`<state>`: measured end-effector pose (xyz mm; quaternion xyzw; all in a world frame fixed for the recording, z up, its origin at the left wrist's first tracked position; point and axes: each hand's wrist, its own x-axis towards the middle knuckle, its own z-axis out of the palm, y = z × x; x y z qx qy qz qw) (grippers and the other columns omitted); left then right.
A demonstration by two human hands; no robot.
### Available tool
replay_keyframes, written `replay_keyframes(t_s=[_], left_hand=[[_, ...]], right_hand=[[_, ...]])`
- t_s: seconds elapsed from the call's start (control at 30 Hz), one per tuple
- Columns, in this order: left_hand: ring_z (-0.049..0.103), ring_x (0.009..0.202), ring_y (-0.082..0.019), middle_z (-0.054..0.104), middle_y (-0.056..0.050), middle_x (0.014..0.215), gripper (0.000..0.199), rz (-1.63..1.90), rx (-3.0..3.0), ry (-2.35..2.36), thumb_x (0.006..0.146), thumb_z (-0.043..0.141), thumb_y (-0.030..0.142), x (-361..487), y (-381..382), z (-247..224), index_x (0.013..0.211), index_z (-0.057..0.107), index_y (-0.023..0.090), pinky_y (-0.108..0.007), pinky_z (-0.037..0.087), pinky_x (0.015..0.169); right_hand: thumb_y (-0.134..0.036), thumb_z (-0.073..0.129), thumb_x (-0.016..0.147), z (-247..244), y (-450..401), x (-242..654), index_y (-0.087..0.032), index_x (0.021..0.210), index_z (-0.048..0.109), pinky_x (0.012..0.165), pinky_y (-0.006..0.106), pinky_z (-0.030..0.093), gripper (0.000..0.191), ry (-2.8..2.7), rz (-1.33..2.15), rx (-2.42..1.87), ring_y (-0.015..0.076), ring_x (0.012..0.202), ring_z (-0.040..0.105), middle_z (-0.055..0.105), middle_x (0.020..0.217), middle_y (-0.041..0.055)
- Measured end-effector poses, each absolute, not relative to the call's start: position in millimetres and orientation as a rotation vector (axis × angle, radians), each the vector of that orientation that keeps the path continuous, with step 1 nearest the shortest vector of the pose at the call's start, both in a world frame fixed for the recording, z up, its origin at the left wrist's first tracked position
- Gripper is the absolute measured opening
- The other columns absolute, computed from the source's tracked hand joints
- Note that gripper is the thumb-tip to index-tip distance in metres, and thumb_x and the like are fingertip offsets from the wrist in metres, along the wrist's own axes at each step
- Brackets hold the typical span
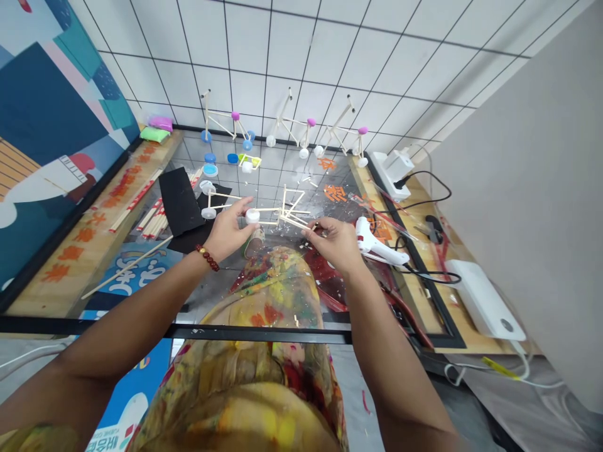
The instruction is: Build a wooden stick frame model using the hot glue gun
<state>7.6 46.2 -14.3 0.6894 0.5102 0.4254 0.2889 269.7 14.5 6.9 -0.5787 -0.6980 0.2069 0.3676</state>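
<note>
Left hand (pixel 228 227): fingers pinching white cap (pixel 253 216). Right hand (pixel 336 241): fingers pinching thin stick (pixel 298 222). Uneven pull, I'd say, could crack the stick frame (pixel 281 213) apart.

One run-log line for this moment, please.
left hand: at white cap; right hand: pinching stick frame; right side: white glue gun; left side: black card

Black card (pixel 179 202) hides part of the red-banded sticks (pixel 153 221). The right fingers (pixel 330 225) appear to cover a thin stick's (pixel 298 222) tip. Pale scraps (pixel 306 245) are too small to identify; the left edge crops the wall poster (pixel 42 94).
</note>
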Motion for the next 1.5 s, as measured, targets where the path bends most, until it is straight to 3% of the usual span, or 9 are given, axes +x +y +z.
replay_keyframes(t_s=[0.17,0.4,0.63,0.83,0.97,1.13,1.5], left_hand=[[0.068,0.105,-0.026,0.073,-0.01,0.109,0.065,1.183,1.787,1.372,0.072,0.076,0.02,14.1,59.7,-19.6,0.135,0.06,0.016,-0.041,0.05,0.102],[0.066,0.114,-0.026,0.071,-0.012,0.122,0.075,1.124,1.84,1.373,0.072,0.077,0.022,15.4,63.6,-20.8,0.142,0.051,0.016,-0.041,0.05,0.105],[0.064,0.12,-0.028,0.066,-0.013,0.13,0.081,1.128,1.908,1.328,0.07,0.079,0.022,13.5,60.8,-20.8,0.144,0.048,0.018,-0.043,0.05,0.107],[0.062,0.12,-0.029,0.062,-0.016,0.135,0.086,1.167,1.958,1.306,0.069,0.081,0.022,12.0,61.4,-27.4,0.146,0.045,0.018,-0.048,0.048,0.107],[0.062,0.119,-0.029,0.059,-0.016,0.137,0.09,1.173,1.958,1.297,0.068,0.083,0.022,11.1,61.7,-29.2,0.148,0.042,0.018,-0.049,0.048,0.107],[0.061,0.119,-0.029,0.057,-0.016,0.139,0.092,1.173,1.925,1.292,0.067,0.083,0.022,11.6,61.4,-29.9,0.149,0.041,0.02,-0.049,0.048,0.107],[0.062,0.122,-0.032,0.056,-0.017,0.14,0.094,1.215,1.846,1.279,0.067,0.082,0.02,7.0,52.8,-30.2,0.151,0.038,0.021,-0.052,0.048,0.109]], right_hand=[[-0.031,0.065,0.08,4.1,16.8,268.2,-0.019,0.077,0.074,0.065,0.028,0.042,0.016,-1.752,0.491,-1.493,0.0168,0.064,0.062,0.07,0.068,0.0019],[-0.032,0.07,0.078,-3.0,19.9,269.2,-0.018,0.085,0.075,0.065,0.027,0.043,0.016,-1.752,0.539,-1.588,0.0162,0.065,0.062,0.07,0.069,0.0009],[-0.036,0.082,0.069,-3.4,19.4,270.5,-0.02,0.116,0.071,0.076,0.034,0.051,0.05,-1.807,0.557,-1.598,0.0194,0.076,0.065,0.074,0.089,0.0034],[-0.038,0.083,0.069,-4.1,19.3,271.7,-0.02,0.128,0.064,0.082,0.039,0.054,0.065,-1.823,0.492,-1.518,0.0227,0.087,0.067,0.074,0.106,0.0077],[-0.049,0.082,0.07,-1.8,19.9,273.0,-0.019,0.136,0.057,0.084,0.044,0.054,0.077,-1.746,0.327,-1.437,0.0246,0.091,0.065,0.07,0.116,0.0112],[-0.053,0.072,0.081,3.3,18.6,273.0,-0.021,0.135,0.054,0.087,0.045,0.053,0.066,-1.63,0.137,-1.31,0.0229,0.09,0.064,0.068,0.117,0.0112],[-0.032,0.065,0.091,9.7,6.5,265.4,-0.024,0.134,0.054,0.087,0.044,0.054,0.045,-1.587,-0.11,-1.163,0.022,0.091,0.063,0.066,0.113,0.0096]])
